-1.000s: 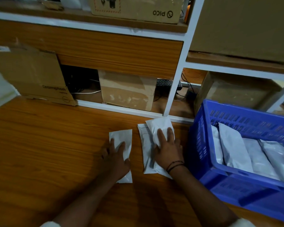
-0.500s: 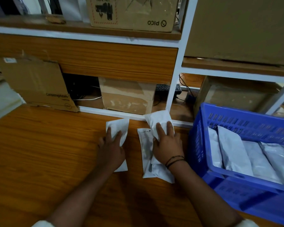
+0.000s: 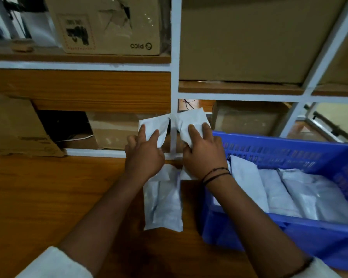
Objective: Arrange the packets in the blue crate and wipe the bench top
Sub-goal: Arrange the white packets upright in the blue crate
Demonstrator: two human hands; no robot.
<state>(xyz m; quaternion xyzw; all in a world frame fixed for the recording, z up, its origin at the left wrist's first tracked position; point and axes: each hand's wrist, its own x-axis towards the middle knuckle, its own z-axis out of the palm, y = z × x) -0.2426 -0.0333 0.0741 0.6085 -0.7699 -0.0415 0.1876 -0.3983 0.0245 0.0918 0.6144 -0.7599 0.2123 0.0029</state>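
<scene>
**Operator:** What was nearest me?

**Observer:** Your white sleeves point(image 3: 54, 263), then both forearms reaching out over the wooden bench top point(image 3: 48, 197). Between them a flat packet point(image 3: 163, 203) lay on the bench, just beside the blue crate point(image 3: 279, 149) on your right.

**Operator:** And the crate?

**Observer:** It sat on the bench with several crate packets point(image 3: 289, 189) lying side by side inside it.

**Operator:** My hands?

**Observer:** Both were held up beyond the flat packet. Your left hand point(image 3: 144, 155) gripped a white packet point(image 3: 153, 127), fingers spread across its face, the thumb hidden from view. Your right hand point(image 3: 204, 155), black cords point(image 3: 215, 173) at the wrist, gripped a second white packet point(image 3: 191, 121) the same way, near the crate's far left corner. The two packets stood almost edge to edge in front of the white shelf post point(image 3: 174, 77).

**Operator:** Behind that?

**Observer:** Cardboard boxes filled the shelf bays, and a PICO box point(image 3: 109, 25) sat on the upper shelf.
</scene>
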